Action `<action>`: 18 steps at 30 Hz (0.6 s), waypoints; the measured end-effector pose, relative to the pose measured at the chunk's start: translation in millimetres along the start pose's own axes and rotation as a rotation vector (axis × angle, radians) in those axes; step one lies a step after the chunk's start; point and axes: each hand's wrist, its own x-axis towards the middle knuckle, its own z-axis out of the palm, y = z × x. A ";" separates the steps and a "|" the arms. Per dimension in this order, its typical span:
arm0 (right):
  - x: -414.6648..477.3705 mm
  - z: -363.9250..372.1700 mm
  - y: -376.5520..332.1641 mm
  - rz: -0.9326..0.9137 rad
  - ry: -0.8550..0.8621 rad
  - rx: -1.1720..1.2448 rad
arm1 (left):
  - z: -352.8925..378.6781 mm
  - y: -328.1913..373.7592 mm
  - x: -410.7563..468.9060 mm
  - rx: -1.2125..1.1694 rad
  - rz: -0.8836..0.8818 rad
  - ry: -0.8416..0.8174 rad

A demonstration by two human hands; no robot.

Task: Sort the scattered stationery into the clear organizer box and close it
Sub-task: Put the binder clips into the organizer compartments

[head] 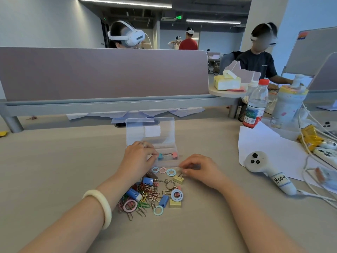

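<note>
We found the clear organizer box [165, 143] lid-up mid-desk, teal clip [160, 156] pinched inside by the left hand [139, 157]; the right hand [198, 168] curled, its grip unclear, over scattered stationery [151, 194].

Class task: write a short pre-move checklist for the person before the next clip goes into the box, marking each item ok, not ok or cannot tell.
1. Clear organizer box lid open: ok.
2. Teal binder clip and pink binder clip already in box: ok.
3. Left hand at box: ok.
4. Right hand gripping yellow binder clip: cannot tell.
5. Paper clip pile sorted: not ok.
</note>
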 end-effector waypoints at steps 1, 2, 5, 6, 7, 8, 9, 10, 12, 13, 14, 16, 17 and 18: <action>-1.9 -1.1 -1.6 -0.019 -0.060 -0.013 | -4.2 2.2 -9.8 -0.013 -0.005 -0.012; -3.3 -2.1 -2.6 -0.038 -0.111 -0.034 | -7.4 4.3 -19.6 -0.020 -0.009 -0.030; -5.9 -4.1 -5.1 -0.050 -0.216 -0.094 | -11.8 8.5 -42.9 -0.067 -0.008 -0.090; -6.3 -3.4 -5.6 -0.046 -0.235 -0.110 | -12.1 10.0 -48.5 -0.090 0.002 -0.116; -6.7 -2.2 -5.6 -0.043 -0.246 -0.132 | -12.2 12.1 -53.0 -0.109 0.013 -0.146; -7.2 -0.6 -6.0 -0.045 -0.251 -0.158 | -12.1 14.6 -56.7 -0.126 0.028 -0.174; -7.4 1.2 -6.5 -0.054 -0.249 -0.185 | -12.3 18.0 -59.7 -0.147 0.049 -0.191; -7.8 2.5 -7.2 -0.063 -0.240 -0.213 | -12.1 21.8 -62.1 -0.162 0.077 -0.201; -8.6 3.2 -9.6 -0.072 -0.214 -0.267 | -11.5 30.2 -65.4 -0.139 0.128 -0.222; -9.0 3.3 -10.4 -0.074 -0.204 -0.284 | -10.9 33.1 -67.1 -0.116 0.147 -0.231; -9.3 3.2 -11.2 -0.079 -0.200 -0.300 | -10.9 35.6 -68.4 -0.099 0.160 -0.236; -8.9 2.9 -12.4 -0.088 -0.203 -0.338 | -11.9 37.0 -70.3 -0.078 0.177 -0.254; -8.4 3.1 -12.1 -0.082 -0.203 -0.341 | -12.0 36.8 -71.3 -0.065 0.188 -0.265; -8.0 3.5 -11.9 -0.067 -0.202 -0.320 | -12.1 36.7 -72.2 -0.051 0.195 -0.278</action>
